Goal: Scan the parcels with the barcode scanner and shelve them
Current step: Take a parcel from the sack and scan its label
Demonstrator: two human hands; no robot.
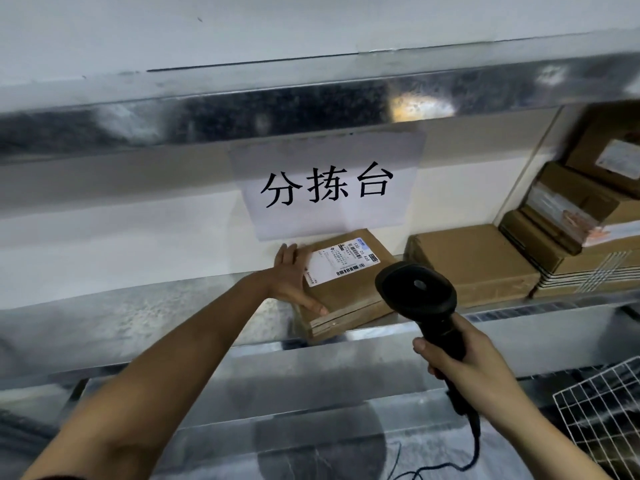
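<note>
Cardboard parcel (341, 289) lies under left hand (294, 277), beside scanner (420, 299).

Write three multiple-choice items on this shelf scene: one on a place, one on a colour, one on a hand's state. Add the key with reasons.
1. Where does the labelled parcel lie?
A. on the metal shelf
B. in the wire basket
C. on top of the stack at the right

2. What colour is the barcode scanner?
A. white
B. black
C. yellow

3. What is the left hand doing?
A. hanging idle
B. gripping the scanner
C. resting flat against the parcel's left side

Key: 1 A, it sits on the shelf under the paper sign. 2 B, head and handle are black. 3 C, fingers are straight; the right hand grips the scanner.
</note>
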